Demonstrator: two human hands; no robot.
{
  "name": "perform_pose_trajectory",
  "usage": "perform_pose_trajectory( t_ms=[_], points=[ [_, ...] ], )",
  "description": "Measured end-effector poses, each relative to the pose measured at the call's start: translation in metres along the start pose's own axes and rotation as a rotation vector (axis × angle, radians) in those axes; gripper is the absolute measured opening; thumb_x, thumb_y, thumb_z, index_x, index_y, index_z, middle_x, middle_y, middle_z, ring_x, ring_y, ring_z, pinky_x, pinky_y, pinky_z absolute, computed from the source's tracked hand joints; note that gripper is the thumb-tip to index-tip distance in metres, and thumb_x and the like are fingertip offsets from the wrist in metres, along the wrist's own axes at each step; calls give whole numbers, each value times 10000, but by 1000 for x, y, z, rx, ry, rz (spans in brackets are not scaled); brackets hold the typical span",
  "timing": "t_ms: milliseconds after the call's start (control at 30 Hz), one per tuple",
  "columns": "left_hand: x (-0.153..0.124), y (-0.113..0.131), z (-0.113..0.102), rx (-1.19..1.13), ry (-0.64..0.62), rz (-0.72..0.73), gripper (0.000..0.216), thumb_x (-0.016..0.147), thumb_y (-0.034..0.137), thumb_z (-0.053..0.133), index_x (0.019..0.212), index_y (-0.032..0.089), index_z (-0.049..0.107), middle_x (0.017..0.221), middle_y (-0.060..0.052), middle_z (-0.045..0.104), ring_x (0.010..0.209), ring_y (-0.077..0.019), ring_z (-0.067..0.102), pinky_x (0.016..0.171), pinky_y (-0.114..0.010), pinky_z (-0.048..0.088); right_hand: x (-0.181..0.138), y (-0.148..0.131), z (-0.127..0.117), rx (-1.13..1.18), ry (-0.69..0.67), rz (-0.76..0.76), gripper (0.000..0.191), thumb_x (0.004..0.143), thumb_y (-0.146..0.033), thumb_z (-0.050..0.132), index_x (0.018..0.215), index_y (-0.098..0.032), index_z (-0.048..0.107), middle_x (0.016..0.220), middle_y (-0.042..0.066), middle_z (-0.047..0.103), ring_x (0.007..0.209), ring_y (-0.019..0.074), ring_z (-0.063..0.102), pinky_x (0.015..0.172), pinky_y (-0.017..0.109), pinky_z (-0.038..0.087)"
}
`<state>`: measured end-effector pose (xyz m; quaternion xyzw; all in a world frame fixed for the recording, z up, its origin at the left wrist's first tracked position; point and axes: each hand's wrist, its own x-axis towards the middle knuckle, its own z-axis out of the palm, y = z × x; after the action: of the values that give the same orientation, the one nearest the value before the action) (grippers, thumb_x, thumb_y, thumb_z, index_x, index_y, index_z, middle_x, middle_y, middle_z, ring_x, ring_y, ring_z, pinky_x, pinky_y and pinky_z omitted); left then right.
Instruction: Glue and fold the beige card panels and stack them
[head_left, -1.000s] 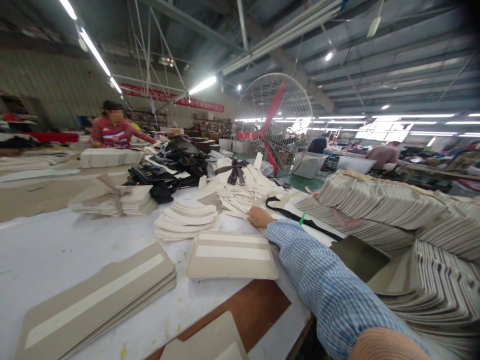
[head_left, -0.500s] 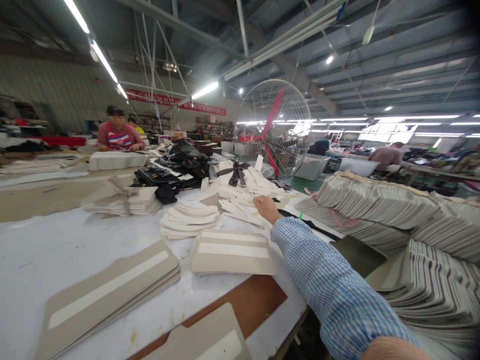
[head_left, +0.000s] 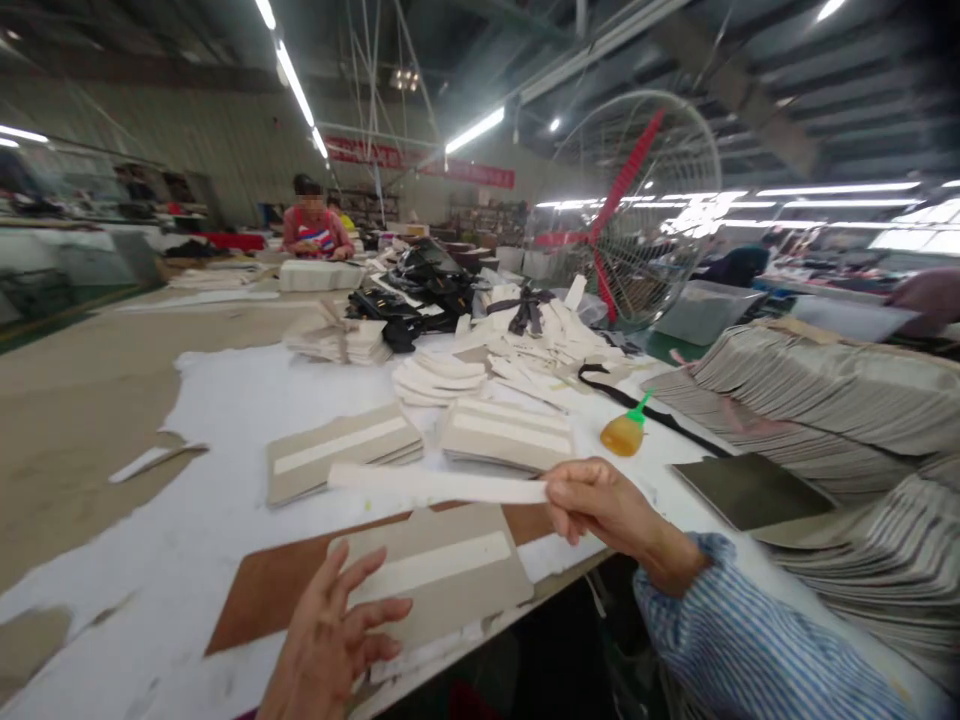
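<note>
Pinched in my right hand (head_left: 604, 505) is one end of a long white strip (head_left: 442, 484), which stretches out level to the left above the table. My left hand (head_left: 337, 630) is open, fingers spread, over the left part of a beige panel (head_left: 480, 580); whether it touches the panel I cannot tell. That panel bears a white strip of its own and lies partly on a brown board (head_left: 262, 590). Just behind the held strip are two stacks of beige panels with white strips, a left stack (head_left: 345, 450) and a right stack (head_left: 506, 432).
A yellow glue bottle (head_left: 624, 432) with a green nozzle stands right of the stacks. Loose white strips (head_left: 544, 340) and curved white pieces (head_left: 439, 378) lie farther back. Tall piles of grey panels (head_left: 840, 390) line the right. Beyond are a large fan (head_left: 630, 210) and a seated person (head_left: 316, 225).
My right hand has come back from the pile of strips with a white strip in it. My left hand has entered the view. The camera has turned left and down.
</note>
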<state>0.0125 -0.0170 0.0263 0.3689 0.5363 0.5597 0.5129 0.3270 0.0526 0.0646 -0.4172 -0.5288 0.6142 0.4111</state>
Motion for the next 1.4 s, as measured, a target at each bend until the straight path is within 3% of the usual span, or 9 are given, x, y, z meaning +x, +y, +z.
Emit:
perform_pose_trajectory(
  t_ms=[67, 167, 267, 367, 533, 667, 767, 1067, 1400],
  points=[
    [-9, 20, 5, -167, 43, -145, 681, 811, 741, 617, 1325, 295, 620, 1249, -110, 726, 732, -218, 721, 524, -308, 587, -17, 21, 18, -10, -93, 125, 459, 792, -630, 773, 746, -175, 730, 548, -3, 634, 427, 86, 487, 420, 224, 281],
    [-20, 33, 3, -211, 198, -250, 696, 665, 653, 825, 1207, 233, 705, 1149, -88, 751, 702, -153, 695, 579, -240, 608, -33, 46, 34, -43, -130, 241, 500, 808, -669, 732, 744, -173, 712, 566, -3, 637, 449, 86, 498, 438, 224, 283],
    [-29, 29, -4, -174, 298, -341, 727, 487, 575, 946, 1085, 203, 763, 1121, -68, 756, 727, -138, 701, 682, -224, 635, -39, 55, 39, -45, -128, 273, 521, 825, -686, 697, 751, -170, 691, 639, 13, 664, 507, 92, 513, 487, 231, 335],
    [-30, 21, -9, -148, 268, -369, 765, 459, 588, 945, 1098, 208, 763, 1093, -65, 765, 810, -165, 720, 757, -232, 638, -35, 51, 36, -68, -69, 281, 503, 819, -679, 696, 808, -176, 690, 706, 17, 672, 553, 104, 512, 502, 239, 333],
    [-11, 13, -17, 258, 139, -277, 746, 619, 690, 799, 1191, 217, 729, 726, 6, 713, 724, -153, 673, 713, -234, 588, -10, 49, 26, -260, 168, 171, 368, 803, -546, 713, 784, -179, 714, 700, -22, 580, 546, 90, 432, 505, 250, 296],
    [10, 15, -18, 580, 208, -152, 650, 605, 665, 739, 1072, 212, 740, 712, 5, 718, 705, -200, 680, 700, -316, 566, 17, 63, 24, -283, 329, 159, 318, 711, -458, 757, 872, -205, 649, 661, -50, 608, 556, 124, 523, 551, 264, 404],
    [25, 14, -19, 639, 233, -114, 552, 627, 642, 698, 994, 230, 702, 781, -4, 750, 751, -228, 707, 745, -356, 549, 31, 71, 27, -389, 360, 144, 256, 727, -438, 712, 797, -228, 583, 639, -52, 595, 544, 143, 550, 545, 281, 435],
    [47, 3, -29, 892, 240, -64, 404, 751, 607, 588, 976, 290, 700, 840, 5, 777, 867, -262, 719, 816, -392, 484, 41, 68, 38, -833, 433, 117, 117, 801, -348, 643, 766, -240, 617, 706, -15, 685, 684, 190, 622, 673, 317, 415],
    [51, 5, -22, 959, 251, 46, 349, 791, 520, 552, 922, 259, 744, 882, -25, 781, 859, -248, 713, 858, -380, 513, 38, 76, 41, -925, 444, 166, 171, 821, -424, 617, 799, -255, 627, 727, -4, 714, 698, 219, 647, 675, 333, 406]
  ],
)
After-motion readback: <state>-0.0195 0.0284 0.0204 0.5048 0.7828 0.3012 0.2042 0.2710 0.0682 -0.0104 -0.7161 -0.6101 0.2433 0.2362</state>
